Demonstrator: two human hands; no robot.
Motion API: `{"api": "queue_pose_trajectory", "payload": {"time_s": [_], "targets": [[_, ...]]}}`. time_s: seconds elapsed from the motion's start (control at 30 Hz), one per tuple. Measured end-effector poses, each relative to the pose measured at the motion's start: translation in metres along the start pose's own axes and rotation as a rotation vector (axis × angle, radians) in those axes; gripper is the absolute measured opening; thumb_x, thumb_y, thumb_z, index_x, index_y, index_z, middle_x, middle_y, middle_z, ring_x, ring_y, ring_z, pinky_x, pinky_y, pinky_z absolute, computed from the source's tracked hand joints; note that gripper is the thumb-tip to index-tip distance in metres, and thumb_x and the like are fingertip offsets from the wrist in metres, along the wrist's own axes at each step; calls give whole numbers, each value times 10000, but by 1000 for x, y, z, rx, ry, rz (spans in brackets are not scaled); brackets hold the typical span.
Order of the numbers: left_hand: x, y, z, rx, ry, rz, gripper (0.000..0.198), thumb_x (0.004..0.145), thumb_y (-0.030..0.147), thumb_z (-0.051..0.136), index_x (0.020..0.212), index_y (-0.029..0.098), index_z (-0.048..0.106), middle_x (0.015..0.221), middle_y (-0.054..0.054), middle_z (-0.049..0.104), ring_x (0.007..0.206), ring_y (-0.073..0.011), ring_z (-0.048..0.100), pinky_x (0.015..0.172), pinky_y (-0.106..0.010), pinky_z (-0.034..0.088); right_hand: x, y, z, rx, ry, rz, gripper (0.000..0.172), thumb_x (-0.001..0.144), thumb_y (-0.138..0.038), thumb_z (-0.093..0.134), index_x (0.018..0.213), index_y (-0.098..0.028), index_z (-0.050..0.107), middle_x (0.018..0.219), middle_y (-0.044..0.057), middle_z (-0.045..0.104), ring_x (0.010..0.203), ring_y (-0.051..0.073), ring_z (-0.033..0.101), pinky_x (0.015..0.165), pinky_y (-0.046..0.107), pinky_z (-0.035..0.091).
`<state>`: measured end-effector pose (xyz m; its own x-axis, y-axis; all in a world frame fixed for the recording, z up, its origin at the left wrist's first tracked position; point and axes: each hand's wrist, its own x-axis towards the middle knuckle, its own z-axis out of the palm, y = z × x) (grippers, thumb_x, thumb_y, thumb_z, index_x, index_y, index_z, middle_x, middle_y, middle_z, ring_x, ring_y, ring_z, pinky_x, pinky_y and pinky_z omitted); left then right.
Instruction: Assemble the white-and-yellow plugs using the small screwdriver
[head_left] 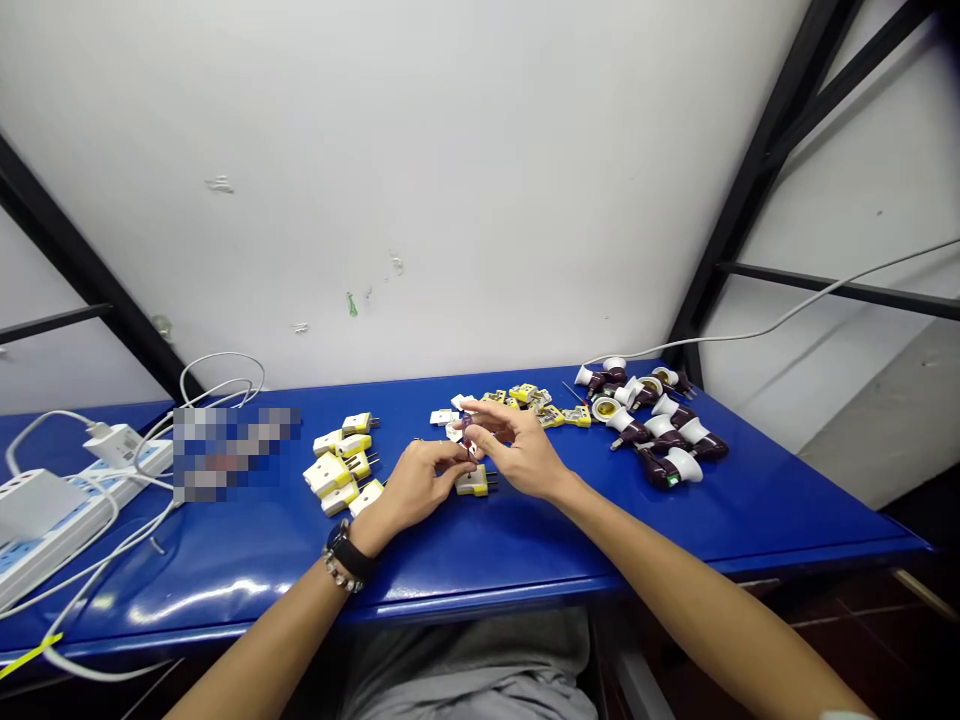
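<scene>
My left hand (420,485) rests on the blue table (525,550), fingers pinched on a small part at its tips, too small to name. My right hand (517,450) meets it from the right, thumb and fingers closed round a small reddish tool or part (467,428). A white and yellow plug (472,484) lies on the table just under both hands. A black watch and a bead bracelet sit on my left wrist (346,556).
Several assembled white-yellow plugs (341,465) lie left of my hands. Loose yellow and white plug parts (529,400) lie behind them. Dark lamp sockets with white caps (660,430) are piled at the right. A white power strip (67,510) with cables lies far left.
</scene>
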<state>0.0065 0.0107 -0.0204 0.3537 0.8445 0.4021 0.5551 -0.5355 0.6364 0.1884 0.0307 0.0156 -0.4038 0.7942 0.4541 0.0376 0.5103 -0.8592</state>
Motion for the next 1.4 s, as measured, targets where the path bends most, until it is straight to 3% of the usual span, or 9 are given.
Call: {"api": "queue_pose_trajectory", "payload": {"time_s": [0.07, 0.2, 0.37, 0.53, 0.83, 1.0, 1.07, 1.2, 1.4], "targets": [[-1, 0, -1, 40, -10, 19, 207, 925, 220, 581, 796, 184, 739, 766, -30, 761, 685, -153, 679, 659, -233, 481, 1, 0, 1, -32, 2, -10, 236, 880, -377, 651, 982, -192, 757, 868, 56, 752, 579, 133, 607, 519, 259, 474], [-2, 3, -2, 53, -32, 28, 221, 933, 195, 566, 794, 189, 738, 792, -28, 761, 707, -151, 678, 657, -227, 466, 1, 2, 2, -116, 134, -48, 176, 791, -348, 752, 773, -176, 724, 693, 25, 695, 500, 108, 510, 466, 244, 401], [-2, 3, -2, 50, -46, 44, 233, 941, 184, 543, 831, 190, 748, 789, -32, 762, 696, -154, 680, 671, -238, 481, 0, -1, 2, -54, 23, -25, 252, 865, -378, 668, 1021, -198, 753, 862, 51, 759, 563, 131, 597, 503, 251, 459], [-3, 2, -1, 3, -56, 10, 186, 931, 232, 581, 871, 193, 752, 838, -38, 774, 728, -163, 704, 697, -242, 527, 1, -2, 0, -166, 93, -89, 183, 844, -359, 700, 824, -187, 760, 712, 29, 721, 524, 123, 536, 495, 253, 421], [1, 3, -1, 53, -33, 32, 215, 938, 224, 583, 808, 194, 751, 803, -28, 773, 690, -149, 683, 660, -226, 482, 1, 0, 2, -112, 154, -65, 188, 780, -368, 762, 747, -185, 737, 642, 13, 684, 498, 113, 492, 480, 247, 401], [-1, 2, -1, 72, -34, 35, 249, 951, 233, 555, 813, 188, 758, 760, -32, 762, 644, -143, 664, 642, -226, 464, 0, 0, 3, -68, 86, -56, 246, 854, -380, 689, 1003, -200, 767, 810, 35, 751, 532, 122, 556, 501, 251, 437], [-2, 1, -1, 61, -40, 26, 250, 953, 233, 550, 821, 192, 758, 770, -29, 767, 649, -144, 670, 646, -226, 468, 0, -1, 3, -110, 47, -59, 230, 885, -373, 651, 963, -196, 777, 775, 32, 745, 523, 121, 553, 496, 252, 428], [-2, 0, -1, 54, -54, 13, 236, 951, 233, 557, 836, 198, 760, 805, -25, 777, 677, -147, 682, 661, -224, 472, 1, -1, 3, -212, 158, -121, 187, 830, -359, 721, 777, -187, 773, 625, 17, 694, 495, 120, 527, 501, 253, 424], [-2, 1, -2, 54, -55, 9, 236, 946, 212, 553, 833, 186, 758, 801, -25, 776, 682, -147, 683, 667, -221, 479, 0, 3, 3, -138, 125, -104, 211, 839, -343, 705, 896, -166, 806, 756, 51, 770, 500, 114, 542, 477, 243, 414]]}}
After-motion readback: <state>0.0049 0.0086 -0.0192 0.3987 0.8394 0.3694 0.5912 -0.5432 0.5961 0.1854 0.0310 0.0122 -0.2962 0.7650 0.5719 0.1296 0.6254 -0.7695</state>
